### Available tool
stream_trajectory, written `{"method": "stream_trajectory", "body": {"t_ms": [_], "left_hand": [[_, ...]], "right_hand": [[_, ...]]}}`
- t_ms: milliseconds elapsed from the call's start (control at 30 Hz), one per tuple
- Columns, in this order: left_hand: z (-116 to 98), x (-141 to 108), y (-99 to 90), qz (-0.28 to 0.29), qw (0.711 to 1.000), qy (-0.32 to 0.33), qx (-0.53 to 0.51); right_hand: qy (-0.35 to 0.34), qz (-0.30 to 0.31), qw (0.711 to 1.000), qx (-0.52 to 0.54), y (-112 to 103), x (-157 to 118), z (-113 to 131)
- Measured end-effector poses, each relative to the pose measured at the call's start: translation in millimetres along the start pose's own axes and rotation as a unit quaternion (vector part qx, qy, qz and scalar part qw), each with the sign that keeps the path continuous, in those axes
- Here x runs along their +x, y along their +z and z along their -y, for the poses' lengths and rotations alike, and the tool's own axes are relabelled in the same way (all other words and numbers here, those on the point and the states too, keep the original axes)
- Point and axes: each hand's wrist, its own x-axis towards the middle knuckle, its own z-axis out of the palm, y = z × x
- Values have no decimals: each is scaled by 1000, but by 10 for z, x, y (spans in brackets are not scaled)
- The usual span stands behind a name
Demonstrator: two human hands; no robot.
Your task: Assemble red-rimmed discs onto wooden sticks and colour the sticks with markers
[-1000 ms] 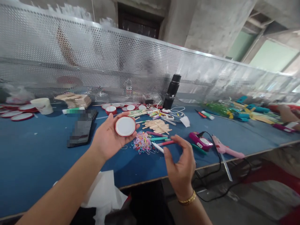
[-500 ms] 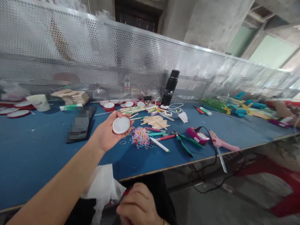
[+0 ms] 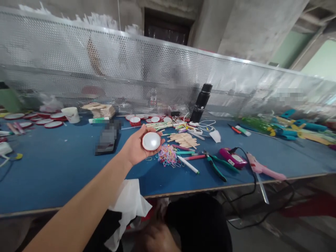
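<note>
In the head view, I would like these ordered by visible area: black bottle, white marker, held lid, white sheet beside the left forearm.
Largest to smallest:
1. white sheet
2. black bottle
3. lid in the left hand
4. white marker

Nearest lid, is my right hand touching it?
No, only your left hand holds the lid, while your right hand is down past the near edge of the table.
</note>
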Motion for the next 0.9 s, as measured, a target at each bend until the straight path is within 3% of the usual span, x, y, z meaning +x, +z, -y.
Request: {"method": "stream_trajectory", "body": {"t_ms": [100, 167, 200, 333, 467, 567, 667, 767, 833, 900], "left_hand": [[13, 5, 0, 2, 999, 39, 20], [28, 12, 11, -14, 998, 56, 33], [38, 14, 19, -24, 997, 58, 40], [92, 18, 52, -43, 992, 66, 98], [107, 28, 54, -60, 983, 106, 140], [86, 60, 22, -92, 982, 108, 125], [89, 103, -27, -146, 976, 111, 114], [123, 127, -67, -165, 971, 105, 138], [142, 122, -78, -168, 961, 109, 193], [145, 99, -81, -173, 932, 147, 283]], "right_hand": [[-51, -19, 998, 7, -516, 386, 9], [-85, -90, 992, 3, -859, 655, -55], [-76, -123, 989, -9, -1007, 802, -120], [78, -105, 988, -83, -1341, 1496, -535], [186, -20, 976, -108, -1293, 2138, -918], [178, 51, 977, -104, -1142, 2357, -1069], [157, 75, 980, -99, -999, 2358, -1155], [153, 71, 984, -62, -930, 2280, -1232], [141, 66, 987, -37, -932, 2239, -1276], [115, 67, 991, -21, -958, 2214, -1305]]}}
